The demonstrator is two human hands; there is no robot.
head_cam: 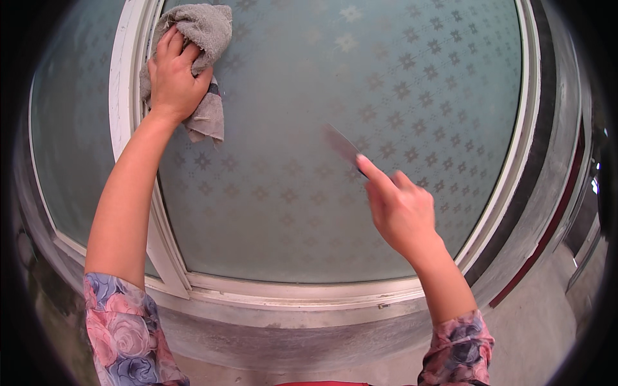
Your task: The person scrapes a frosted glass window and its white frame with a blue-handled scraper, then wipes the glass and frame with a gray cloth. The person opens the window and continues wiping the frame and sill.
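My left hand presses a crumpled grey terry cloth against the upper left of a frosted glass pane, beside the white frame. One end of the cloth hangs below my wrist and bears a dark stripe. In my right hand is a flat metal blade, a knife or a scraper, with the index finger laid along it. Its dark handle is mostly hidden in my fist. The blade points up and left over the middle of the pane. Motion blurs it, so contact with the glass cannot be told.
A white window frame borders the pane, which carries a star-flower pattern. To the left is a second frosted pane. Below runs a grey sill, with a small object on the frame's lower edge. A dark red strip stands at right.
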